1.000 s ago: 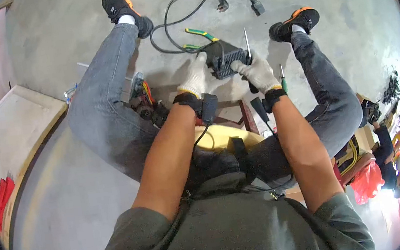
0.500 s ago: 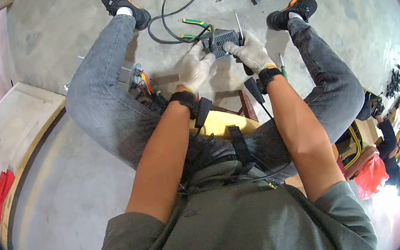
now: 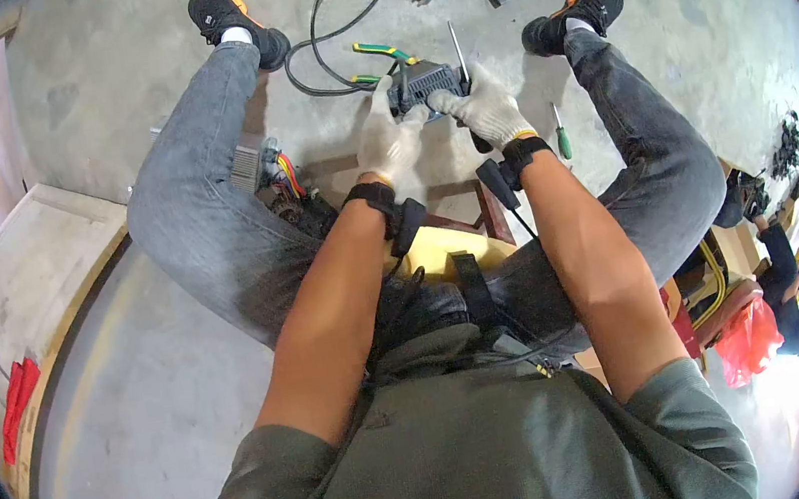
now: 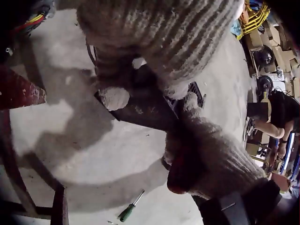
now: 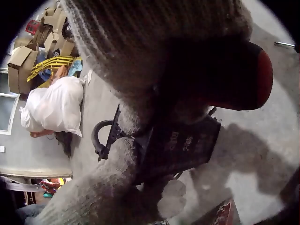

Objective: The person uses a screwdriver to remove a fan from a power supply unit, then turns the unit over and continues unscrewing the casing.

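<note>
A black vented charger box [image 3: 428, 84] with a cord at its end is held between my two gloved hands, over the concrete floor. My left hand [image 3: 392, 139] grips its left side, thumb along the near face. With my right hand [image 3: 491, 112] I hold a screwdriver [image 3: 456, 45], its bare shaft pointing away from me, while the thumb presses the vented end. The right wrist view shows the screwdriver's dark, red-edged handle [image 5: 265, 77] sticking out of the palm, and pale lettering on the box [image 5: 187, 145]. My palms hide much of the box's sides.
Beyond the box lie green-and-yellow-handled pliers [image 3: 383, 50] and a looped black power cord [image 3: 323, 32]. A green screwdriver [image 3: 563, 140] lies to the right. Near my left knee sits a metal part with coloured wires [image 3: 287, 171]. A dark red frame [image 3: 493, 212] stands below my hands.
Both hands have carried the box a little farther from my body, towards the pliers. My grip on the box and screwdriver stays much the same.
</note>
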{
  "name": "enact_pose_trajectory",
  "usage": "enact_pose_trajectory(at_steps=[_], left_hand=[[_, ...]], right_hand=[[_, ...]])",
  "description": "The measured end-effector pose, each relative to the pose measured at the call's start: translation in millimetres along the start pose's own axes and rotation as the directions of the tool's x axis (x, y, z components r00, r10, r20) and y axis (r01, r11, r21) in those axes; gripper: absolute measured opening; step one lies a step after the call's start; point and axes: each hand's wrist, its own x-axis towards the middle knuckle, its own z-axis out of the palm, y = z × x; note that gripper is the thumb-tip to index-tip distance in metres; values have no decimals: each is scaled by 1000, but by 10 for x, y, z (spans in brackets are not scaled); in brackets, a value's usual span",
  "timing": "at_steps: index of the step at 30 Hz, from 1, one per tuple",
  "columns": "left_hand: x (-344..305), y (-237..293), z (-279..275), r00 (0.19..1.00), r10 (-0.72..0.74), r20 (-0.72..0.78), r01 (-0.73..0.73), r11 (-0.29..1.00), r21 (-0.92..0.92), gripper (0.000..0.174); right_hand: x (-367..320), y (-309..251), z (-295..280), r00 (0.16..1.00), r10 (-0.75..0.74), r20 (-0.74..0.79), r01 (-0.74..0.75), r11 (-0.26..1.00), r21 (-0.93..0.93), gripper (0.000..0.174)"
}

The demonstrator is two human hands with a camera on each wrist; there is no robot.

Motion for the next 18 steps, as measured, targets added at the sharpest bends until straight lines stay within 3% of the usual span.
enact_pose_trajectory(at_steps=[2, 4, 5, 7, 10, 14, 16, 18], left_hand=[[41, -16, -28, 997, 47, 56, -37, 985, -171, 79], [21, 39, -51, 996, 41, 77, -19, 965, -262, 78], [-16, 113, -75, 994, 30, 104, 8, 936, -352, 77], [-97, 302, -156, 994, -12, 107, 47, 944, -326, 76], [-64, 314, -105, 992, -53, 111, 90, 927, -364, 70], [-8, 235, -68, 990, -49, 136, 111, 861, -496, 65], [41, 269, -79, 987, -65, 150, 131, 863, -488, 62], [69, 300, -57, 984, -77, 162, 147, 865, -480, 59]], right_hand=[[11, 31, 8, 998, -54, -15, 53, 997, -63, 59], [-34, -17, -36, 998, -11, 63, 2, 992, 130, 57], [-62, -43, -65, 998, -8, 60, 0, 991, 132, 57], [-141, -90, -116, 987, 82, 137, -110, 973, 204, 55], [-243, -203, -116, 984, 81, 157, -128, 938, 323, 52], [-188, -164, -57, 988, 71, 138, -111, 944, 310, 47], [-154, -109, -3, 998, 44, 44, -56, 952, 302, 45], [-211, -206, -12, 997, 46, 62, -64, 942, 331, 45]])
